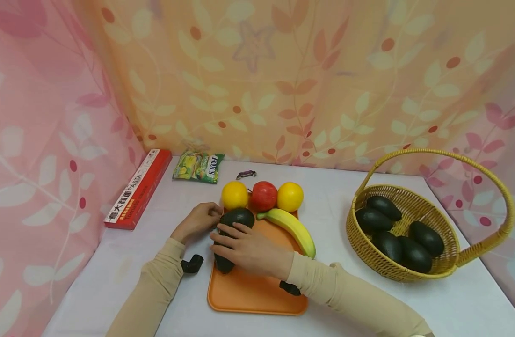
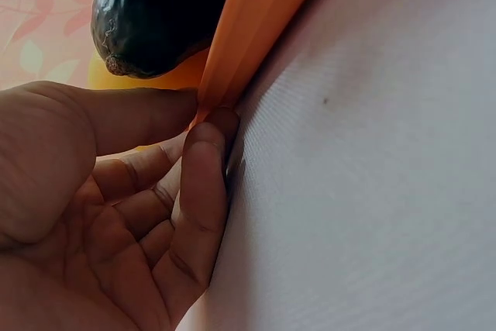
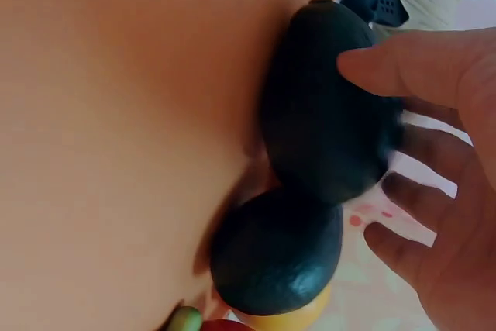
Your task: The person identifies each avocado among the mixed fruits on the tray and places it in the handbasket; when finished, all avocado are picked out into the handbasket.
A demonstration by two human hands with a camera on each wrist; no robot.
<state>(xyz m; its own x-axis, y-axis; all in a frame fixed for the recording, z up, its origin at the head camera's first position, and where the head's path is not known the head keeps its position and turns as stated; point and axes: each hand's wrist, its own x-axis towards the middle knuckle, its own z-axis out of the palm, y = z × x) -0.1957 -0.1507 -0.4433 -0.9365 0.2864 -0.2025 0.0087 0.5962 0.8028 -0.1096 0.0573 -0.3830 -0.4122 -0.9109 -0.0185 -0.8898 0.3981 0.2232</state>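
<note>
A dark green avocado [image 1: 224, 265] lies at the left side of an orange tray [image 1: 257, 299]. My right hand [image 1: 255, 252] holds it, thumb on one side and fingers spread over the other in the right wrist view. A second avocado [image 3: 273, 252] touches its end, farther back on the tray. My left hand [image 1: 199, 221] is at the tray's left edge; in the left wrist view its thumb and fingers pinch the rim. On the tray, a banana [image 1: 292, 227] lies along the right side. Behind sit a red apple [image 1: 264, 195] and two yellow round fruits [image 1: 235, 195].
On the right stands a wicker basket [image 1: 358, 248] with a tall handle, holding several avocados [image 1: 415, 254]. A red pasta box [image 1: 138, 189] lies at the left. Toward the back are a green snack packet [image 1: 198, 167] and a small purple wrapped item [image 1: 246, 174].
</note>
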